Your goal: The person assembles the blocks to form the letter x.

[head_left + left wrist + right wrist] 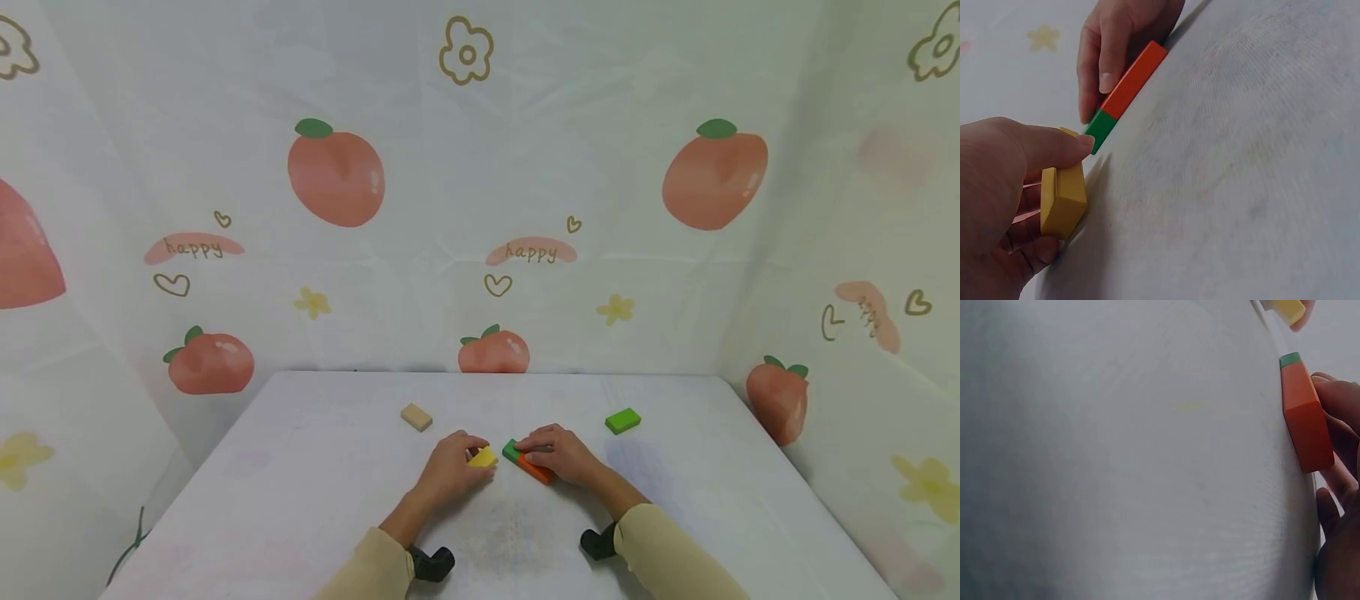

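Note:
Near the middle of the table, my left hand [452, 465] pinches a yellow block [483, 457] between thumb and fingers. In the left wrist view the yellow block [1064, 200] stands tilted, with a shadow on the cloth beside it. Just right of it, a green block [512, 451] and an orange block [536, 468] lie end to end in a slanting row. My right hand [562, 454] lies over this row, its fingers resting along the top and far side. The orange block [1307, 425] has its near face uncovered in the right wrist view; part of its top is hidden.
A beige block [416, 417] lies farther back on the left, and a light green block [622, 421] farther back on the right. The white table [300, 500] meets a fruit-patterned cloth backdrop [420, 292] at its back edge.

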`<state>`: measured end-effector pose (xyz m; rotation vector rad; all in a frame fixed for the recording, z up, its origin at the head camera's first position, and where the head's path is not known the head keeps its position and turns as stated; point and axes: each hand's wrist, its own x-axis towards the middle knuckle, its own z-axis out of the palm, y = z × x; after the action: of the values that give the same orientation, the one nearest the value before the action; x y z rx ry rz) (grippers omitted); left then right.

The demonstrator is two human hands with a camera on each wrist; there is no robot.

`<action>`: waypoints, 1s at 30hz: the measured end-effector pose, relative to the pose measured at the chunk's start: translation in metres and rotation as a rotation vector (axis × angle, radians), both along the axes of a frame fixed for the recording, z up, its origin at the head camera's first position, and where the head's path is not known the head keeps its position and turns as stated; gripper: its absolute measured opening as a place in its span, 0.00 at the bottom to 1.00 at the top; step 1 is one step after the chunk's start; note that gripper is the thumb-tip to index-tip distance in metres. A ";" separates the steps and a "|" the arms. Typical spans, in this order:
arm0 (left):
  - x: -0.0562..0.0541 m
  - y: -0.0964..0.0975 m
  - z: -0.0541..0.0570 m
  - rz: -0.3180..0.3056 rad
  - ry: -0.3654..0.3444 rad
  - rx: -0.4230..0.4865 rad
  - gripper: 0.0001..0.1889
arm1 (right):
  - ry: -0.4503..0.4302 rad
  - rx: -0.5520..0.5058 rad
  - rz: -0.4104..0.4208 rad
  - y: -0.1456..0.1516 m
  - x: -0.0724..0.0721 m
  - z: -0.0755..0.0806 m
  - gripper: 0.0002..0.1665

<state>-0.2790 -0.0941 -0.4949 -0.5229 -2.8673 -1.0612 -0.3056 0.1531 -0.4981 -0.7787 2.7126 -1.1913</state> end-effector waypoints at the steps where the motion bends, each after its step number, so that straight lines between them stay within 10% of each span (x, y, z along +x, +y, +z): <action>1: 0.000 0.001 0.000 0.001 -0.005 0.006 0.22 | 0.000 0.000 -0.002 0.000 0.000 0.000 0.12; 30: 0.004 0.026 0.002 0.050 -0.018 -0.026 0.21 | 0.014 -0.018 0.013 0.002 -0.001 -0.001 0.12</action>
<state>-0.2748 -0.0678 -0.4925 -0.4433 -2.8971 -1.0271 -0.3062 0.1548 -0.4987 -0.8085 2.7080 -1.2133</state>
